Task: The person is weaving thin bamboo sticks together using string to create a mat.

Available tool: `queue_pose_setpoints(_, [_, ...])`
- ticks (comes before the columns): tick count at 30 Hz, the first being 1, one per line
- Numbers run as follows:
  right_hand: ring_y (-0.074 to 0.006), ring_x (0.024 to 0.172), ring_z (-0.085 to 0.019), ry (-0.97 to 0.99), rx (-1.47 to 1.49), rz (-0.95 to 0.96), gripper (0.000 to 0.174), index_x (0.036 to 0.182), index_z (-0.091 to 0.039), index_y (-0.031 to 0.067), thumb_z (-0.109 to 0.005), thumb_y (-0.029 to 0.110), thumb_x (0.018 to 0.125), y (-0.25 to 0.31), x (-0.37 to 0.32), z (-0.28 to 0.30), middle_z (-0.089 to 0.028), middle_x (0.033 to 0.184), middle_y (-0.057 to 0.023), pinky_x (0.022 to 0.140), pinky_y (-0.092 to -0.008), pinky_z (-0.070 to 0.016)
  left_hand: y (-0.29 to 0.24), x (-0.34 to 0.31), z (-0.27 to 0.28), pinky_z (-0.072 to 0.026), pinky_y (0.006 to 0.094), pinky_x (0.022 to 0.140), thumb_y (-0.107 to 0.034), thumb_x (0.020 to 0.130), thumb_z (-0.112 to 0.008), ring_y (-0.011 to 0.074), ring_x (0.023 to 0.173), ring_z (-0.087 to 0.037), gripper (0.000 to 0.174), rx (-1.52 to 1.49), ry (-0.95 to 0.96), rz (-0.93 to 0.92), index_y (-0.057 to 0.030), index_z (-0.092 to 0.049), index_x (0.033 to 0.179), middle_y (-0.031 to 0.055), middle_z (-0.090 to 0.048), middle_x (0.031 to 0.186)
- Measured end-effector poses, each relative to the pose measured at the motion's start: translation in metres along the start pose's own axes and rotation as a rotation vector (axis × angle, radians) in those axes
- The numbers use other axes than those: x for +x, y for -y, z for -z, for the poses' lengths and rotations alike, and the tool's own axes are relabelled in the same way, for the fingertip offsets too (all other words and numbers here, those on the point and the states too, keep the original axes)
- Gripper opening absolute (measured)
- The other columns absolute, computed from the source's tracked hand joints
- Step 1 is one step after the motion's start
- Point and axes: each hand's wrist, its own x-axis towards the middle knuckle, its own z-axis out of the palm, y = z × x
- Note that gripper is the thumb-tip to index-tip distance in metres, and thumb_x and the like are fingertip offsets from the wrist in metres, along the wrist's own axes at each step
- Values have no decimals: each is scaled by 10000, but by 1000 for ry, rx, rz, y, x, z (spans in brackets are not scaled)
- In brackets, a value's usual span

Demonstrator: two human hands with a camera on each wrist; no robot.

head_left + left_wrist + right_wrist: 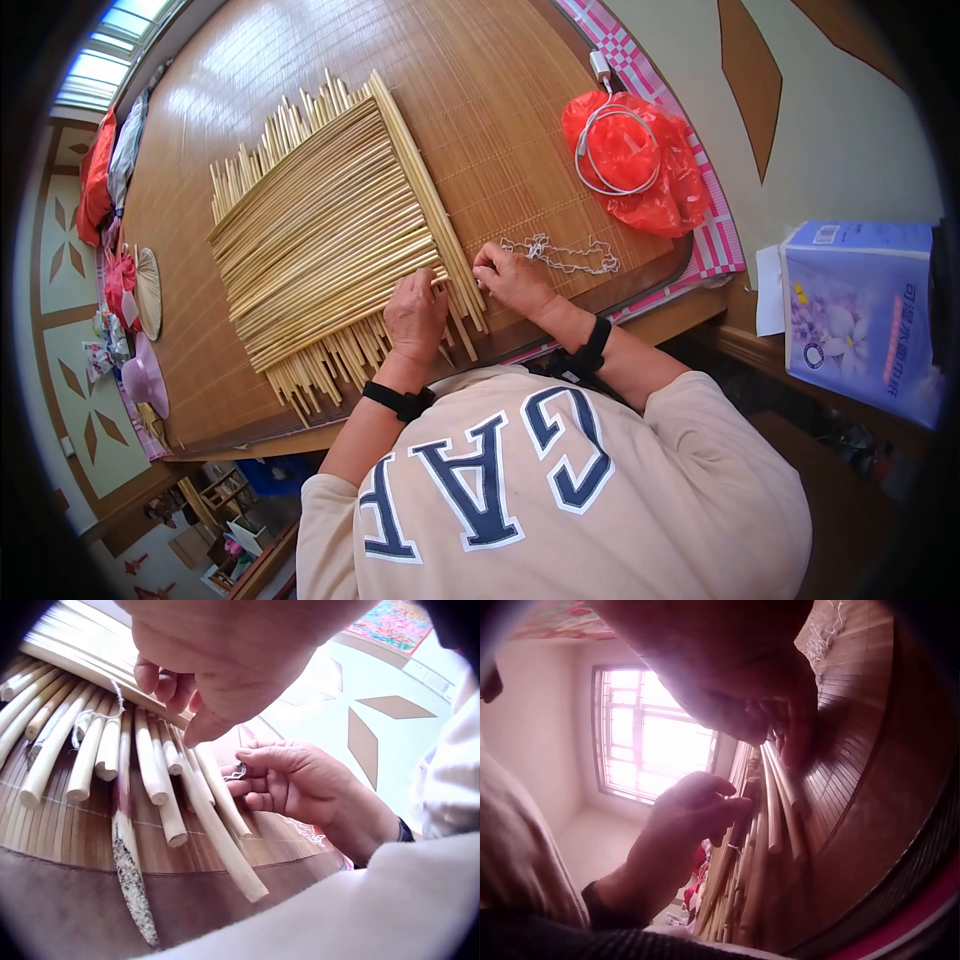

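A mat of light wooden sticks (325,215) lies on the table, with cross sticks along its edges. My left hand (415,315) is at the mat's near right corner; in the left wrist view its fingertips (196,733) are bent down right at the stick ends. I cannot tell whether they pinch a stick. Just right of the corner, my right hand (515,280) pinches a thin white string (236,772) between thumb and index finger. Another piece of white string (94,718) is tied round sticks near the edge. One stick (133,877) has a dark, speckled end.
A tangle of white string (565,252) lies right of my right hand. Beyond it are a red plastic bag (640,160) and a white charging cable (590,150). A fan (148,292) and a pink hat (146,378) sit at the left edge. A purple package (860,310) stands at right.
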Motion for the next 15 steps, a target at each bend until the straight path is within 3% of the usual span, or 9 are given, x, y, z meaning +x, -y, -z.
queue_pose_setpoints(9, [-138,621,-610,6,37,-12,123,857,-523,9,-538,130,845,-5,3,-2,-589,699,-69,546,-273,-479,8,6,-9,-472,379,622,-128,711,-582,266,727,-577,116,99,70,-62,-74,-504,777,96,-581,724])
queue_pose_setpoints(15, [-132,616,-609,26,86,-59,119,855,-517,11,-539,128,845,0,3,0,-583,703,-59,532,-261,-476,11,6,-15,-469,373,588,-149,716,-609,261,693,-585,140,105,69,-102,-96,-535,822,86,-590,708])
